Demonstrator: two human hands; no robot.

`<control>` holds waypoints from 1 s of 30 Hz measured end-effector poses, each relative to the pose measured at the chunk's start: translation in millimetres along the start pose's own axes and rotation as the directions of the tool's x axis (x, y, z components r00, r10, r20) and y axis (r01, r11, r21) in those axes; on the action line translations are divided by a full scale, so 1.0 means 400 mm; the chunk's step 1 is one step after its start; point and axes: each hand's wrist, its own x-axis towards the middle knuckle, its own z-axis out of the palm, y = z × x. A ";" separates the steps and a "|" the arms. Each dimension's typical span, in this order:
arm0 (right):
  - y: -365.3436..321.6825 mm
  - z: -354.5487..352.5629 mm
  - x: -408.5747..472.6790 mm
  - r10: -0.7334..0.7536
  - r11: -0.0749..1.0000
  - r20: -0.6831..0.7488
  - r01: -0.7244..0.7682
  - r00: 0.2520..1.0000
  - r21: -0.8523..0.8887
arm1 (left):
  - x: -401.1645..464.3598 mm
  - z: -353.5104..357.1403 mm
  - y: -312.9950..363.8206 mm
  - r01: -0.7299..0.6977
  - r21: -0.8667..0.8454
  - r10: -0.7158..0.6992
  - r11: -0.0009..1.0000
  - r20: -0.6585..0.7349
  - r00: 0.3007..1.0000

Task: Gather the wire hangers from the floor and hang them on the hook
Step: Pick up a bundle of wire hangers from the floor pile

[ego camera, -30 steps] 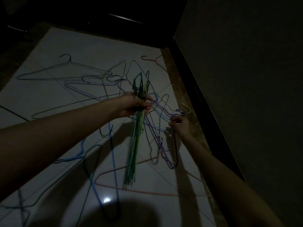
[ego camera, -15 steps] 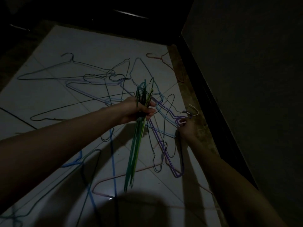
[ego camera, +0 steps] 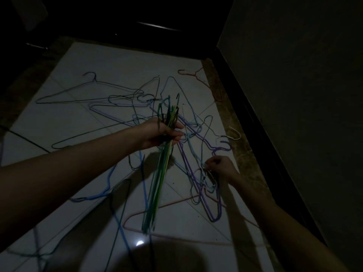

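My left hand (ego camera: 160, 133) grips a bundle of green and teal wire hangers (ego camera: 159, 179) by their necks, and the bundle hangs down above the floor. My right hand (ego camera: 221, 167) is low at the right with its fingers curled, pinching wire in a tangle of purple and pale blue hangers (ego camera: 198, 173). Several loose hangers lie on the white tiles: a dark one (ego camera: 84, 91) at the far left, a blue one (ego camera: 110, 185) under my left arm, a pink one (ego camera: 176, 236) near me. No hook for hanging is in view.
A dark wall (ego camera: 294, 95) rises on the right behind a brown floor strip (ego camera: 249, 154). A pink hanger (ego camera: 200, 79) and a white hook (ego camera: 234, 134) lie at that strip's edge. Beyond the tiles it is black. The light is very dim.
My right hand has moved down and toward me, from the purple hanger hooks to lower in the tangle. The left hand still holds the green bundle in much the same place.
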 end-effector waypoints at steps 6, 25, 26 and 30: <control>-0.004 0.003 0.022 0.038 0.991 -0.224 -0.007 0.974 0.134 | 0.003 -0.030 -0.006 0.011 -0.003 -0.011 1.000 -0.067 0.998; -0.102 -0.086 -0.078 0.135 0.907 -0.307 0.007 0.942 0.421 | -0.015 -0.035 0.010 -0.015 -0.098 0.009 0.995 -0.056 0.998; -0.125 -0.095 -0.094 0.142 0.887 -0.289 0.008 0.947 0.462 | -0.020 -0.035 0.017 -0.012 -0.117 0.006 0.993 -0.053 0.999; -0.228 -0.103 -0.164 0.121 0.828 -0.194 0.009 0.974 0.560 | -0.051 -0.031 0.043 -0.005 -0.132 -0.004 0.991 -0.064 0.998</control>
